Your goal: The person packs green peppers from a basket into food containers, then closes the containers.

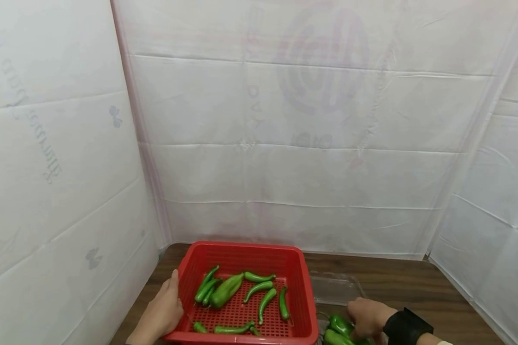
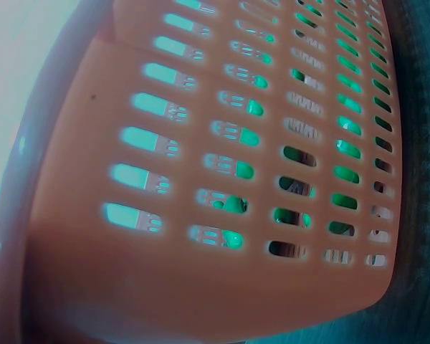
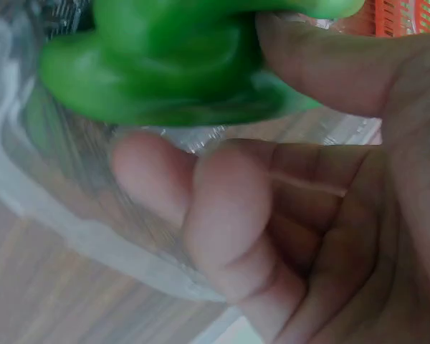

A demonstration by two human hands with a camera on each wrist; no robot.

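Lower middle of the head view: red basket sits on the wooden counter, holding a batch of green peppers spread over its slotted floor. Left hand rests on the basket's left rim, fingers fairly straight, steadying it rather than gripping as far as that view shows.

Lower right of the frame: right hand is down in a clear plastic tray just beside the basket, fingers curled round a green pepper. More peppers lie under it at the bottom edge.

Judged step: picking a pepper out of the tray, with the basket as the likely place for it. Next move would call for a lift clear of the tray wall, then a short carry left over the basket rim.

View differences:
- Right wrist view confirms the grip: thumb and fingers wrap the pepper, clear tray wall close behind. Head view only shows knuckles.
- Left wrist view shows just the basket's outer wall, green visible through the slots; no fingers in frame.
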